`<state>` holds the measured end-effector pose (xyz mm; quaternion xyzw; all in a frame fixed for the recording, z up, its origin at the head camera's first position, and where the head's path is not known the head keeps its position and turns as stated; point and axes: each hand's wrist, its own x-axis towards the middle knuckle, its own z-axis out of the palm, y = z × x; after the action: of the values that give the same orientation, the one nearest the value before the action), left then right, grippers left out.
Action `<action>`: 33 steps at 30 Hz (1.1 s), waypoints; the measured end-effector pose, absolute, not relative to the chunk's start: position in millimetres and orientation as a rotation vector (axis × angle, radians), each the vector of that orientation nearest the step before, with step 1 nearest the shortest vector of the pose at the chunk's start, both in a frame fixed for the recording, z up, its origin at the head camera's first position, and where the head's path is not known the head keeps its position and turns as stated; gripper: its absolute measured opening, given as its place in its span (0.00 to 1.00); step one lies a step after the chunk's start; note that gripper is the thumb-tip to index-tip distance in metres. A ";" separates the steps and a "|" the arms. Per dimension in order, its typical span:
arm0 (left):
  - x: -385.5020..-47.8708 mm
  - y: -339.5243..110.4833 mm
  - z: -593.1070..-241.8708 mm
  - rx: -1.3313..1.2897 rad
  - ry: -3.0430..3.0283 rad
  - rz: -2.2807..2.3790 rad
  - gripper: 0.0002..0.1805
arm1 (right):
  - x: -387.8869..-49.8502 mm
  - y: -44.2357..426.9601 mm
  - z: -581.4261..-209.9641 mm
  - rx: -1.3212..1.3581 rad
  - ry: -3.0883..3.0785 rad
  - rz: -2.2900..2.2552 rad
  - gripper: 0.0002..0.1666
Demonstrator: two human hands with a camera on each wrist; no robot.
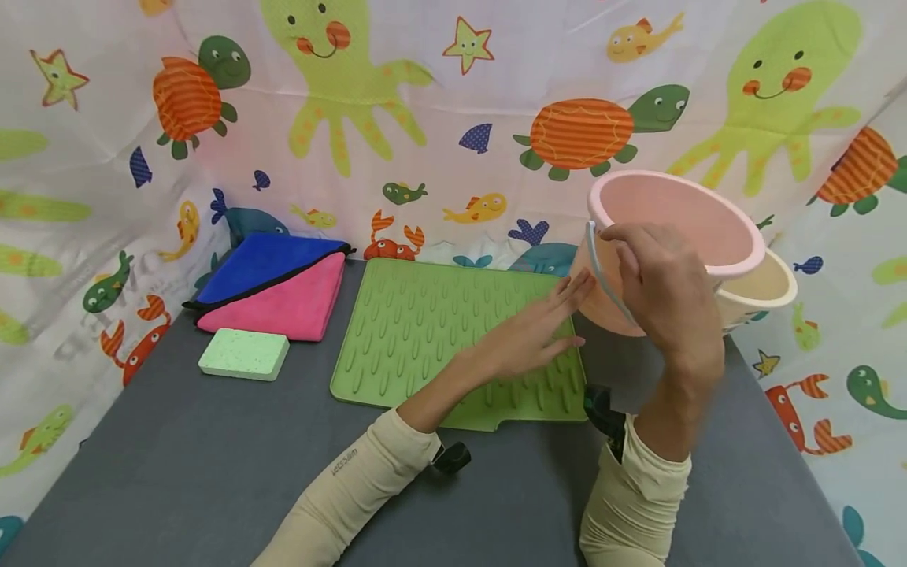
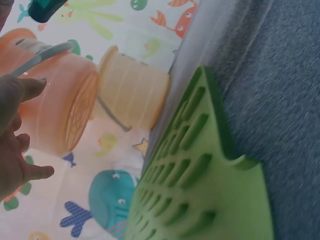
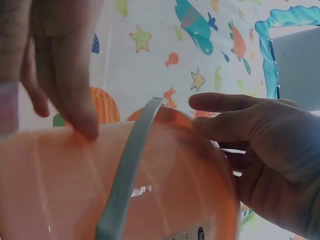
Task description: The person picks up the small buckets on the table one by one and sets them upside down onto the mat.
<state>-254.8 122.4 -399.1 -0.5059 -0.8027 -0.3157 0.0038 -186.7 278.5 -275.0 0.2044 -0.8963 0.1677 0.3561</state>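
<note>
A pink bucket (image 1: 680,213) with a grey handle (image 1: 608,276) is held tilted above the right side of the surface. My right hand (image 1: 662,291) grips its rim near the handle; in the right wrist view the fingers of the right hand (image 3: 280,140) curl over that rim. Fingertips of my left hand (image 1: 527,339), fairly straight, lie against the bucket's lower side. In the left wrist view the bucket's ribbed base (image 2: 82,112) faces a cream bucket (image 2: 135,90), which stands behind it.
A green mat (image 1: 439,339) with raised ridges lies mid-surface below my left hand. Left of it are a folded blue and pink cloth (image 1: 276,291) and a pale green sponge (image 1: 244,354). A patterned curtain (image 1: 425,102) hangs behind and at both sides.
</note>
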 end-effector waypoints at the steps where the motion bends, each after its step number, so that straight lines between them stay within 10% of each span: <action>1: -255.8 119.7 -398.1 -1.583 -2.510 -0.992 0.48 | -187.0 277.0 -274.7 0.521 -2.305 0.439 0.12; 33: -258.7 82.6 -383.5 -1.066 -2.248 -1.300 0.57 | -202.6 238.0 -273.7 0.576 -1.856 0.901 0.06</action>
<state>-258.7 82.6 -383.5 -0.3743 -0.7896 -0.4568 0.1665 -202.6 238.0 -273.7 0.2358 -0.7606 0.3692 0.4791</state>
